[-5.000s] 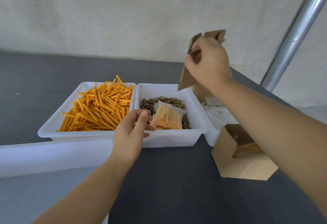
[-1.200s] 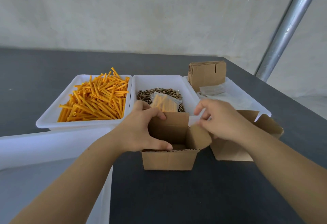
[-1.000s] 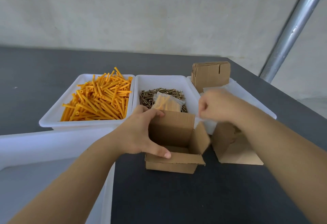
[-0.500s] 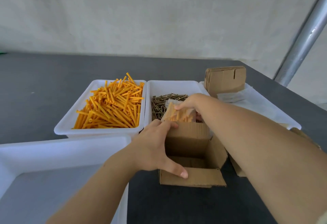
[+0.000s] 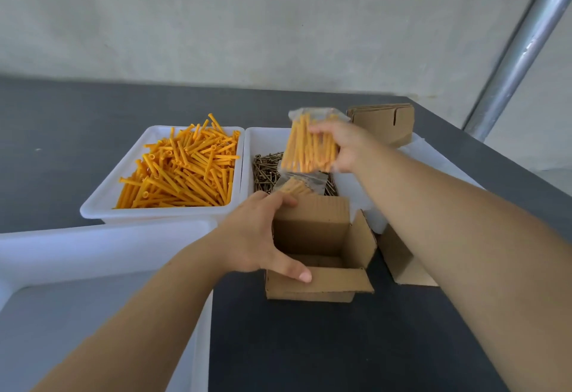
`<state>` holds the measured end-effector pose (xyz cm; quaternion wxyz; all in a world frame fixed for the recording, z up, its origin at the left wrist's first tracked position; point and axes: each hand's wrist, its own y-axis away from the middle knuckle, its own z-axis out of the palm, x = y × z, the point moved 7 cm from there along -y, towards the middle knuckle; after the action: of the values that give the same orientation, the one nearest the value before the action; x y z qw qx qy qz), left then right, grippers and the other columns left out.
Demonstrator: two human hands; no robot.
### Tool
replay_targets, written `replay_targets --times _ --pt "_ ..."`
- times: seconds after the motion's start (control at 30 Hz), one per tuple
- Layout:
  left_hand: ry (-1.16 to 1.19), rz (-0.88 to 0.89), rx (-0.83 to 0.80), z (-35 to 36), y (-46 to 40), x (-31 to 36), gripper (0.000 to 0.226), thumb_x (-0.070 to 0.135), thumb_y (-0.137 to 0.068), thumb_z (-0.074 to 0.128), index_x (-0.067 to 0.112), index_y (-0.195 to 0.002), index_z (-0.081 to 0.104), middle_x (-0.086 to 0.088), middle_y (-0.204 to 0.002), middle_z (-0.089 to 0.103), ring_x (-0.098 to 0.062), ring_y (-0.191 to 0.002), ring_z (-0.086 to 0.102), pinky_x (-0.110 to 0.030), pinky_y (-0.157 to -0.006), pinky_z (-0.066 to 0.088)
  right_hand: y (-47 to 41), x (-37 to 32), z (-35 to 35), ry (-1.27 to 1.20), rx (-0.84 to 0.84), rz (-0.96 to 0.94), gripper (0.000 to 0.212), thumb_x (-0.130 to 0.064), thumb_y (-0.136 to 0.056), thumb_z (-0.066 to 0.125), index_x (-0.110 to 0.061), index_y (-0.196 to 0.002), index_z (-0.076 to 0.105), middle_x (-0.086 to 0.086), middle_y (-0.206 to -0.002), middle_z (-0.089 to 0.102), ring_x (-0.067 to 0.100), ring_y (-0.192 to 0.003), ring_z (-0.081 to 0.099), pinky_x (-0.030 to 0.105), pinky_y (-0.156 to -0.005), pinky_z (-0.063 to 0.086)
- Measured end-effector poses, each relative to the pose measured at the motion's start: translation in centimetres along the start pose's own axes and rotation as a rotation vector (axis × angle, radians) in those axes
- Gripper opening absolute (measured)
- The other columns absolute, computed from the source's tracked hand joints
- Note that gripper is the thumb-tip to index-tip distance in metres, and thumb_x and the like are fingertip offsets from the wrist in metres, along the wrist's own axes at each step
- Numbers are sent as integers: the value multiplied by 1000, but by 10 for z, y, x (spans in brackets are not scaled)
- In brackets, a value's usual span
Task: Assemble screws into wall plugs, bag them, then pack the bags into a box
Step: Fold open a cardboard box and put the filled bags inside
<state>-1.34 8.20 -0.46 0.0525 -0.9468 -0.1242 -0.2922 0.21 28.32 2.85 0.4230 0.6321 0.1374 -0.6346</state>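
Packing step. Right hand (image 5: 342, 144) grips a filled bag (image 5: 311, 147) of orange plugs, raised above the screw tray (image 5: 263, 141), beyond the left hand. Left hand (image 5: 260, 233) clasps the open box (image 5: 315, 286) by its left wall, thumb on the near flap. A second bag (image 5: 297, 185) lies just past the left fingertips. Next, judged: lower bag into box. No readable writing.

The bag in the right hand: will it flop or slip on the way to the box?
The bag probably stays fairly stiff: its orange plugs lie packed side by side. The clear film looks smooth, so it may slip; the right hand grips it at one side. The empty top edge would likely crumple.
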Motion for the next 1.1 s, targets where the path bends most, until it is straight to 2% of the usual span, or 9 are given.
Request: replay_targets --times 0.13,0.3,0.37,0.43,0.53,0.63,0.87,0.97,1.1 --pt "34 3 15 -1 1 0 105 62 -52 87 34 -141 37 10 -133 39 -12 -119 42 -27 -96 40 40 -24 0 -187 -175 -190 23 -16 -73 76 -8 -95 72 12 -91 75 31 -86 74 51 -70 59" --pt "64 7 35 -2 2 1 109 71 -42 82 34 -137 42 11 -131 43 -10 -118 43 -24 -92 39 95 -18 14 67 -389 -242 34 -14 -73 71 -7 -107 68 9 -96 75 24 -90 74 39 -69 60" --pt "105 15 52 -2 3 1 106 75 -38 77 36 -131 45 12 -129 47 -7 -118 46 -23 -93 42 115 -12 14 300 -358 -302 37 -15 -71 78 -13 -107 68 5 -98 76 22 -94 73 39 -75 60" --pt "150 25 69 -2 4 1 105 74 -37 78 33 -129 49 11 -127 51 -8 -117 49 -26 -95 45 131 -9 11 779 -200 -403 30 -23 -72 84 -23 -96 66 0 -94 74 19 -93 71 35 -79 55" --pt "165 9 88 -4 3 0 83 75 -36 77 41 -107 52 14 -110 54 -3 -101 53 -14 -76 45 145 -1 16 1398 -30 -456 32 -38 -77 80 -25 -80 51 -5 -80 55 9 -72 55 26 -56 37" --pt "261 15 76 -6 3 0 79 62 -43 90 38 -110 55 14 -110 60 8 -101 54 -5 -73 46 148 8 25 1570 -58 -414 35 -39 -80 77 -23 -78 46 -4 -78 48 7 -67 47 23 -51 29" --pt "312 -4 82 -6 1 -6 80 38 -51 95 27 -120 56 13 -111 65 1 -102 60 -15 -83 52 120 38 49 1803 -216 -274 33 -35 -78 79 -15 -75 53 -2 -74 55 12 -63 52 26 -51 36" --pt "314 1 84 -6 1 -7 77 35 -51 97 25 -117 59 11 -110 66 -3 -101 62 -23 -85 53 101 63 51 1739 -295 -119 30 -32 -80 76 -13 -93 56 0 -89 58 16 -77 58 29 -64 47" --pt "236 8 96 -5 1 -7 94 43 -48 94 24 -130 52 13 -125 54 -3 -115 51 -14 -91 42 101 99 51 1653 -436 38 39 -18 -95 61 -9 -132 52 8 -121 56 27 -106 57 32 -84 43"
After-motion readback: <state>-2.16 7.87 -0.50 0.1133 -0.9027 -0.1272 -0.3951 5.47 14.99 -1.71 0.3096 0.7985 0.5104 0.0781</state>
